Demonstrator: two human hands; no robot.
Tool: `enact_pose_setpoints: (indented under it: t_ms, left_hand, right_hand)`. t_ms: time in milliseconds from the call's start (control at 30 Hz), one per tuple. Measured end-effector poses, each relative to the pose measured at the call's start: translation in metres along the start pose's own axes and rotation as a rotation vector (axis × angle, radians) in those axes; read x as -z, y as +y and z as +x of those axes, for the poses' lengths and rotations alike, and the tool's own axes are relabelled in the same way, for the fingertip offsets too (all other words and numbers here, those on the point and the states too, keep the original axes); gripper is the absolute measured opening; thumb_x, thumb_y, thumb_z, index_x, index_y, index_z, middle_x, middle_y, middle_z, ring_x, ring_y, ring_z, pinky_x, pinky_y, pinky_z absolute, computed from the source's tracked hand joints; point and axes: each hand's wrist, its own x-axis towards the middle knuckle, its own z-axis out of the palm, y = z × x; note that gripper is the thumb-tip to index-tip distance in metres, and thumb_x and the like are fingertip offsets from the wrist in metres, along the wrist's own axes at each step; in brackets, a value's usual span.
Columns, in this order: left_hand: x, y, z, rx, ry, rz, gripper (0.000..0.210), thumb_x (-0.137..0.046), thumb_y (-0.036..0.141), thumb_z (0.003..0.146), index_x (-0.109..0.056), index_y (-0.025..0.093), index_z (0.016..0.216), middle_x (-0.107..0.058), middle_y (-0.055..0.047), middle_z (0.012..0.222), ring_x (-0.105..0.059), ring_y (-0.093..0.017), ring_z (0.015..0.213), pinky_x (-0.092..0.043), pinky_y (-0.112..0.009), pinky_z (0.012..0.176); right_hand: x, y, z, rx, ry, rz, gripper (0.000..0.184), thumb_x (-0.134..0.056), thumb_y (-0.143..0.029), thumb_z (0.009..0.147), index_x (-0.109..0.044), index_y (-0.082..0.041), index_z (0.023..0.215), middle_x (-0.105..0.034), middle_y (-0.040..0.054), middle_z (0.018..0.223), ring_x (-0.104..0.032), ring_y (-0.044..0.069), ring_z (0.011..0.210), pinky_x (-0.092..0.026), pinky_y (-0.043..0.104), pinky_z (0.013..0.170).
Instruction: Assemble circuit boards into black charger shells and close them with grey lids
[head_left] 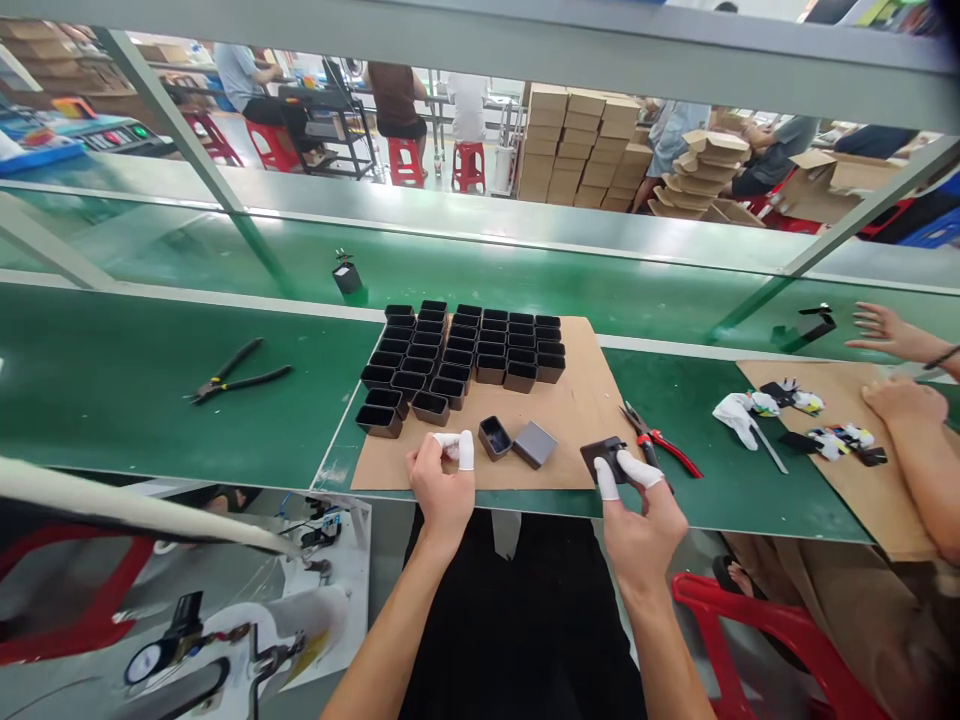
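My left hand (444, 495) is over the front edge of the brown cardboard sheet (577, 400). Its white-covered fingertips come together in a pinch, and whatever may be between them is hidden. Just right of it an open black box (495, 438) lies tilted, beside a grey-black box (535, 445) with a flat face up. My right hand (643, 515), also with white finger covers, grips a flat black plastic piece (594, 456) between thumb and fingers. Rows of open black boxes (450, 350) cover the sheet's back left part.
Red-handled pliers (667, 450) lie just past my right hand. Black-handled cutters (232, 378) rest on the green table (97, 390) at left. A co-worker's hands (904, 400) are at right by small wired parts (832, 440). A small black plug-like part (346, 277) stands behind.
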Motion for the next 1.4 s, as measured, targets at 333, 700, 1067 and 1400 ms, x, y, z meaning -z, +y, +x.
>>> enact_pose_setpoints:
  t_ms: [333,700,1067,1400]
  left_hand:
    - [-0.001,-0.002,0.000,0.001,-0.016,0.012,0.030,-0.065,0.040,0.107,-0.059,0.026,0.082,-0.063,0.002,0.076,-0.056,-0.021,0.073,-0.045,-0.039,0.086]
    - [-0.006,0.002,0.001,-0.052,0.013,-0.004,0.029,-0.068,0.039,0.105,-0.061,0.025,0.080,-0.061,0.003,0.072,-0.055,-0.019,0.068,-0.043,-0.039,0.087]
    - [-0.016,-0.001,0.002,-0.077,0.019,-0.015,0.029,-0.069,0.040,0.103,-0.061,0.024,0.080,-0.060,0.003,0.073,-0.055,-0.019,0.068,-0.040,-0.040,0.087]
    - [-0.017,-0.002,0.001,-0.074,0.015,-0.006,0.027,-0.069,0.040,0.103,-0.062,0.024,0.082,-0.060,0.003,0.074,-0.055,-0.020,0.070,-0.041,-0.040,0.087]
  right_hand:
    - [-0.017,0.007,-0.010,-0.187,-0.135,0.139,0.028,-0.085,-0.049,0.094,-0.083,-0.021,0.101,-0.084,0.0117,0.102,-0.079,0.028,0.097,-0.066,0.048,0.099]
    - [0.019,-0.044,0.012,-0.838,-0.091,0.787,0.039,-0.068,-0.058,0.106,-0.078,-0.021,0.111,-0.084,0.0086,0.114,-0.084,0.019,0.109,-0.072,0.036,0.101]
    - [0.043,-0.119,0.019,-1.386,0.029,1.536,0.028,-0.087,-0.021,0.095,-0.082,-0.026,0.122,-0.088,0.0015,0.120,-0.087,0.015,0.111,-0.070,0.024,0.104]
    - [0.045,-0.132,0.029,-1.452,0.075,1.539,0.027,-0.081,-0.015,0.098,-0.082,-0.029,0.121,-0.089,-0.0018,0.118,-0.085,0.014,0.117,-0.068,0.027,0.109]
